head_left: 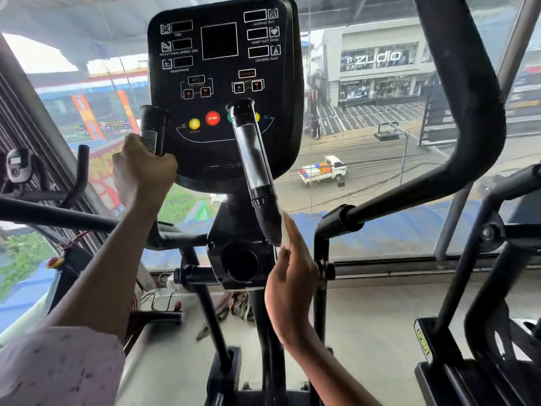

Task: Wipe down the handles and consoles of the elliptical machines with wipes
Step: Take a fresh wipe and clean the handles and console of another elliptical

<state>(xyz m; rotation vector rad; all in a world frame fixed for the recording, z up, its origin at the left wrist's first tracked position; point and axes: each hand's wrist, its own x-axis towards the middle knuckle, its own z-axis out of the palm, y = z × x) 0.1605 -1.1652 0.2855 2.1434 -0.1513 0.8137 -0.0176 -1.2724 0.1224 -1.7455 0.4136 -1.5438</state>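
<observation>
Right hand [288, 284], fingers nearly straight, presses a white wipe [285, 232] against the black-and-silver right grip [257, 168] below the black console [222, 92]; sweep full length. Left hand [143, 171], fingers curled, steadies the black left grip [152, 127].

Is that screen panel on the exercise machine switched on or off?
It looks off. Every display window on the console is dark, with no digits or lights showing; only its printed labels and coloured buttons are visible.

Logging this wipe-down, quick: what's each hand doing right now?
Left hand: closed, gripping the left handle.
Right hand: fingers straight, pressing a white wipe against the right handle.
</observation>
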